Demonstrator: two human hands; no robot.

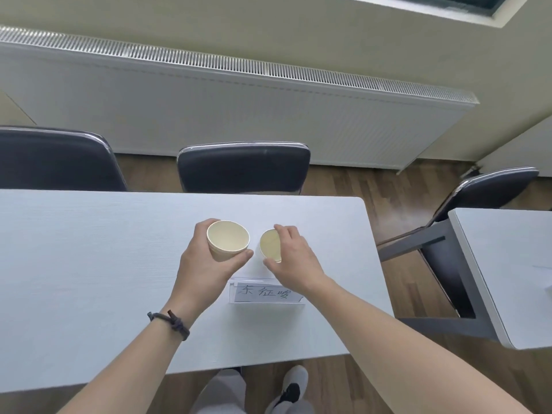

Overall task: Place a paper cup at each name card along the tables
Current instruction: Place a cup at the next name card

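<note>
Paper cups [228,241] [270,245]: cream, pale yellow inside. Table [89,264]: pale blue-white, faint grain. Name card [264,294]: white, dark handwritten characters, clear holder. Chairs [243,165]: dark navy-black backs, silver edging. Floor [388,210]: brown wood planks. Radiator [239,115]: white, ribbed grille. Wall [268,25]: beige. Bracelet [170,322]: dark cord. Shoe [294,383]: white, black.

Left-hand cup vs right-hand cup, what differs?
The left-hand cup is gripped around its side by the left hand; the right-hand cup is pinched at its rim by the right hand. The left-hand cup looks higher and larger; the right-hand cup sits lower, near the table. Both are upright and empty.
</note>
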